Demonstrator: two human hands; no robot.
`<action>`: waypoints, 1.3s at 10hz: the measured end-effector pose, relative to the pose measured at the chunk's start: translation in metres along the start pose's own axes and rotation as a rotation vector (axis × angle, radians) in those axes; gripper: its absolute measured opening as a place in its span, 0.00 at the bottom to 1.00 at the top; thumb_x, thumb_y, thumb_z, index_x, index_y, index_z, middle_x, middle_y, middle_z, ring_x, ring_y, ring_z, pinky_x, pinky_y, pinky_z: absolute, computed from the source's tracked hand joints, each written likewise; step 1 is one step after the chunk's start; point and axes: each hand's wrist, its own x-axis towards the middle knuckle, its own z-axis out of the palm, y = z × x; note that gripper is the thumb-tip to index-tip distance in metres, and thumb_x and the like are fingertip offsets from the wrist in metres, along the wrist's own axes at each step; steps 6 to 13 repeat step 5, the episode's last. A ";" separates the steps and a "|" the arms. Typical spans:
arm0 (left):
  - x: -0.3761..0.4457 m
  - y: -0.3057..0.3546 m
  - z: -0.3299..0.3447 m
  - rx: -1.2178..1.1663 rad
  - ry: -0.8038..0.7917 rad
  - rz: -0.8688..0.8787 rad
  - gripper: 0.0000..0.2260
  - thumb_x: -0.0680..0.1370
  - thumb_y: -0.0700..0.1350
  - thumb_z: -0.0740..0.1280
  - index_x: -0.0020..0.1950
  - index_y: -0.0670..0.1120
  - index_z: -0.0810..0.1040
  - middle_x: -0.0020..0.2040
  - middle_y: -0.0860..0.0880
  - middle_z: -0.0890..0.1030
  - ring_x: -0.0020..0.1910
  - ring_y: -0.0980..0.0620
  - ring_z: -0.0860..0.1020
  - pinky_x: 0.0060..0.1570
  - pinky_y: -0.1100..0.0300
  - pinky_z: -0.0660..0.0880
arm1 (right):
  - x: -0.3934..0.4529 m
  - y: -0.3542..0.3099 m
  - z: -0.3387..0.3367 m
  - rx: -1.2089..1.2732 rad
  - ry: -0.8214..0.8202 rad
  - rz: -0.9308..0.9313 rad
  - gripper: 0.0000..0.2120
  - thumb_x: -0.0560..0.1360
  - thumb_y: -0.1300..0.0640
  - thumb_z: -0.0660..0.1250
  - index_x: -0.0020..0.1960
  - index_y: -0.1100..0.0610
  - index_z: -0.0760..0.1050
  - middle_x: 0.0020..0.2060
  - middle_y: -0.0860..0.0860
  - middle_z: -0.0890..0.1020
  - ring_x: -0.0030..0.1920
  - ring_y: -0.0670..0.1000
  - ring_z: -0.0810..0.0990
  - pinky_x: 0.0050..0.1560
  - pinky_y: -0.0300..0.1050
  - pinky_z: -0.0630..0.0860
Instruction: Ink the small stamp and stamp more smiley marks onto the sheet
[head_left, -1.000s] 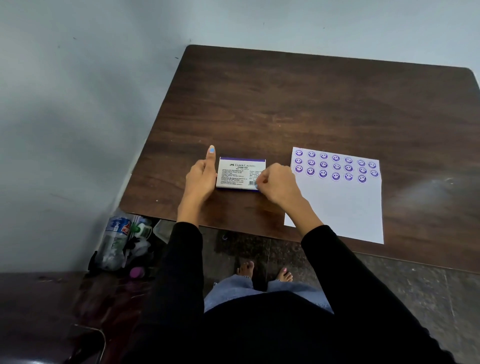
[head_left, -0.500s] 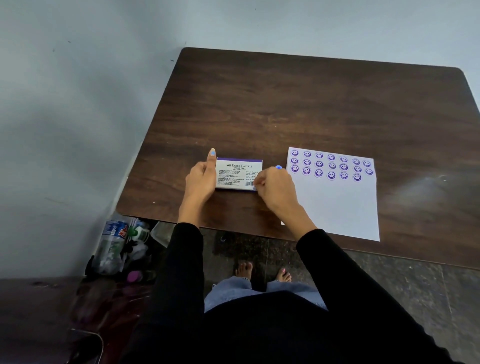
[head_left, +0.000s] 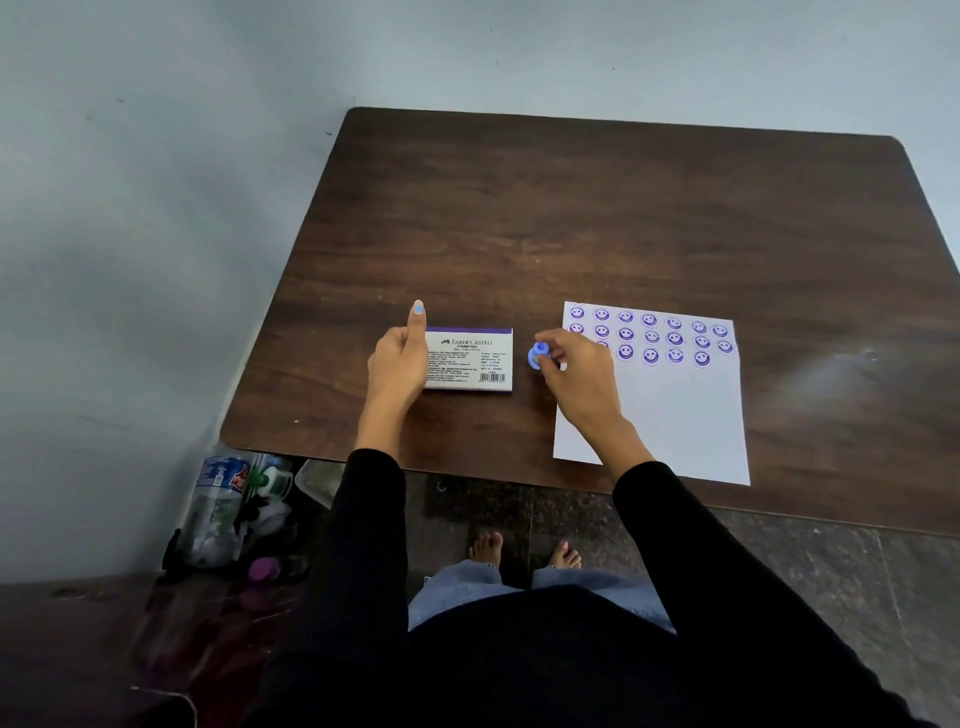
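Lifted off one stamp pad (head_left: 469, 359), right hand (head_left: 576, 382) grips one stamp (head_left: 538, 355).

This looks like a plain room in a home rather than an office or workshop. A dark wood-grain table (head_left: 623, 218) stands pushed against a bare, pale blue-grey wall (head_left: 156, 208) with a few scuffs. The floor (head_left: 831, 561) is dark speckled stone. On it, at the near left by the wall, sits a heap of bottles (head_left: 228, 504) and other clutter (too blurred to sort out). The person stands barefoot, feet (head_left: 519, 553) showing below jeans.
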 end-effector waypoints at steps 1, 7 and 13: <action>0.000 0.002 0.000 0.000 -0.003 -0.007 0.24 0.77 0.67 0.51 0.36 0.49 0.71 0.45 0.49 0.79 0.54 0.46 0.75 0.50 0.54 0.67 | 0.000 0.000 0.000 -0.008 -0.012 -0.006 0.10 0.73 0.63 0.67 0.53 0.59 0.79 0.48 0.56 0.85 0.46 0.55 0.82 0.51 0.49 0.78; 0.003 0.014 0.011 0.171 0.049 0.022 0.29 0.78 0.64 0.54 0.63 0.42 0.73 0.61 0.43 0.77 0.63 0.42 0.73 0.60 0.51 0.68 | -0.004 0.004 -0.004 -0.024 0.050 -0.031 0.15 0.71 0.58 0.68 0.58 0.55 0.76 0.54 0.52 0.82 0.55 0.53 0.79 0.52 0.46 0.75; 0.003 0.014 0.011 0.171 0.049 0.022 0.29 0.78 0.64 0.54 0.63 0.42 0.73 0.61 0.43 0.77 0.63 0.42 0.73 0.60 0.51 0.68 | -0.004 0.004 -0.004 -0.024 0.050 -0.031 0.15 0.71 0.58 0.68 0.58 0.55 0.76 0.54 0.52 0.82 0.55 0.53 0.79 0.52 0.46 0.75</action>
